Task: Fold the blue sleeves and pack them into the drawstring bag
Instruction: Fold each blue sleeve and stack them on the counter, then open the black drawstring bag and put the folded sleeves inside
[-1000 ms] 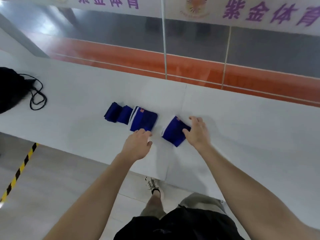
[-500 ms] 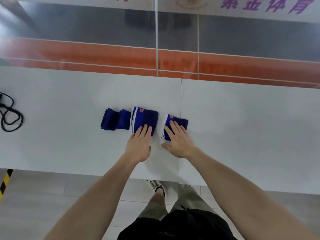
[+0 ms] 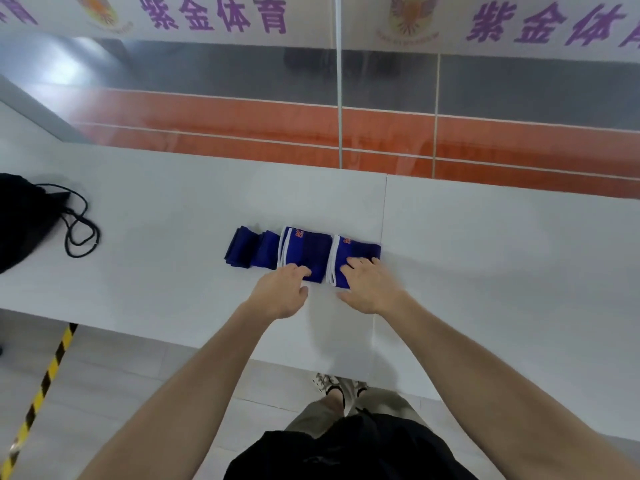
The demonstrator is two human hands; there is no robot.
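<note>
Three soft, folded blue fabric sleeves lie in a row on the smooth white tabletop (image 3: 485,258): a plain blue bundle (image 3: 244,249), a white-trimmed middle sleeve (image 3: 306,247) and a white-trimmed right sleeve (image 3: 362,249). The right hand (image 3: 367,285) presses flat and released on the right sleeve. The left hand (image 3: 280,289) bends over the middle one's near edge, grip unclear. The limp black drawstring bag (image 3: 20,220) sits well apart; springy folds could unfurl when carried across.

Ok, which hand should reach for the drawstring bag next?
Left, probably. The drawstring bag lies far left on the table, nearer the left hand; the right hand rests on the rightmost folded sleeve, farther away.
</note>
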